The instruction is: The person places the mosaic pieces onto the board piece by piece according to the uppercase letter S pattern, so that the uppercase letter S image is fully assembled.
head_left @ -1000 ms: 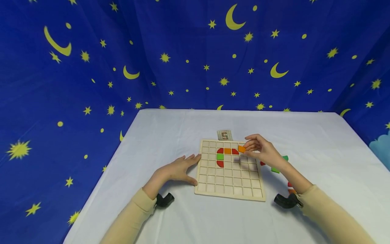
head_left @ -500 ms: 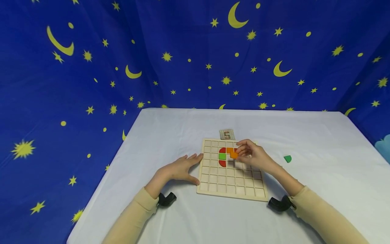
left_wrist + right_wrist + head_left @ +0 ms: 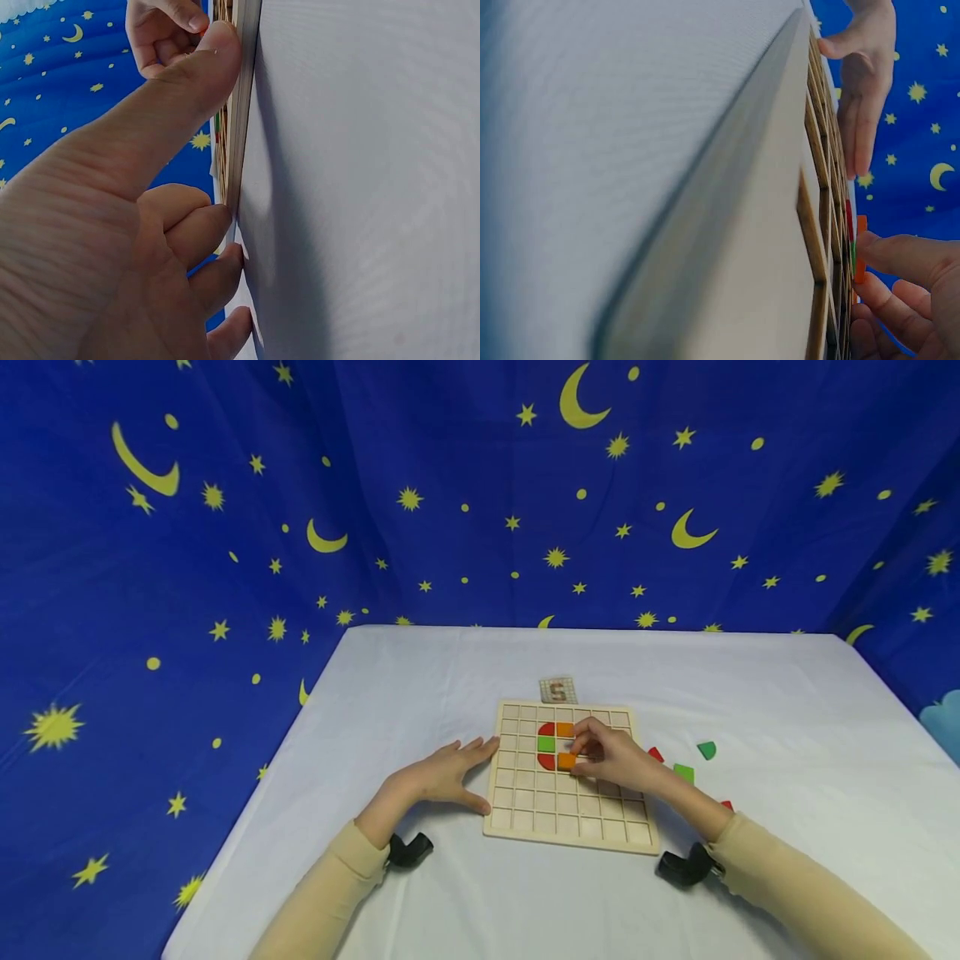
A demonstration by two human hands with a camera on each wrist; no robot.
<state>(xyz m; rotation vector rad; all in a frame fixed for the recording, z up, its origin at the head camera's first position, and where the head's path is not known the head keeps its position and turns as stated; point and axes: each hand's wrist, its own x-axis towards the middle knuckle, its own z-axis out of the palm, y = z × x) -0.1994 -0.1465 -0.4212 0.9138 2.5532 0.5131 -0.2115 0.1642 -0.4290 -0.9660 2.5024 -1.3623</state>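
A wooden grid board (image 3: 545, 802) lies on the table between my hands. My left hand (image 3: 442, 775) is spread at its left edge, the thumb and fingertips right at the rim. Over the board, my right hand (image 3: 611, 756) pinches an orange square tile (image 3: 566, 762) between thumb and fingers, right beside a red rounded tile (image 3: 547, 762). In the right wrist view, the pinched orange tile (image 3: 862, 251) stands close over the grid. A green square tile (image 3: 547, 744), another red rounded tile (image 3: 547, 729) and an orange tile (image 3: 565, 730) sit in cells. My right fingers hide the cells behind them.
A small pattern card (image 3: 558, 690) with an S-like figure lies behind the board. To the right are a green rounded tile (image 3: 707, 750), a light green tile (image 3: 683, 773) and red tiles (image 3: 656, 753), partly covered by my right forearm. A starry blue cloth (image 3: 465, 460) hangs behind the table.
My right hand has carried the orange tile left and toward me, from the board's upper right down to beside the lower red tile. The left hand stays at the board's edge.
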